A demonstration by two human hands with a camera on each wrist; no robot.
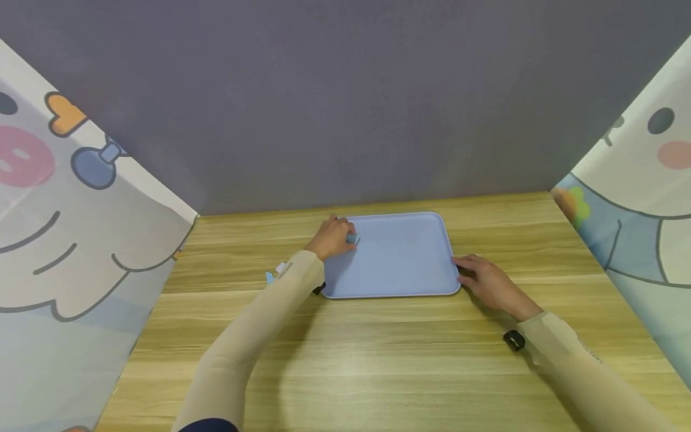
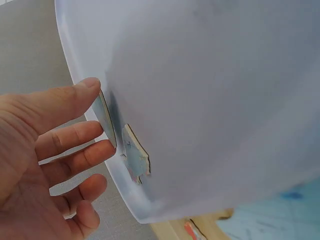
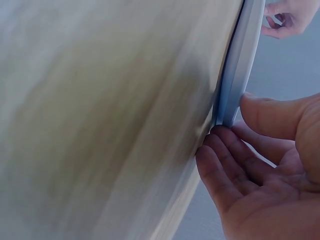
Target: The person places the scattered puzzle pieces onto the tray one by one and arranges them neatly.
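Note:
My left hand point(image 1: 333, 238) is over the left end of a pale blue tray point(image 1: 399, 258). Between its thumb and fingertips it pinches a thin, flat light-blue puzzle piece point(image 2: 106, 119), seen nearly edge-on in the left wrist view. A second puzzle piece point(image 2: 136, 155) lies in the tray just past those fingertips. At the tray's right side, my right hand point(image 1: 488, 282) grips the rim point(image 3: 240, 65), thumb on top and fingers at the outer side close to the wooden table.
Left of the tray, partly behind the left sleeve, a small white piece point(image 1: 280, 267) and a light-blue piece point(image 1: 270, 278) lie on the wooden table point(image 1: 378, 360). A grey panel point(image 1: 345, 108) rises behind the table, and cartoon-printed panels point(image 1: 81, 252) flank both sides.

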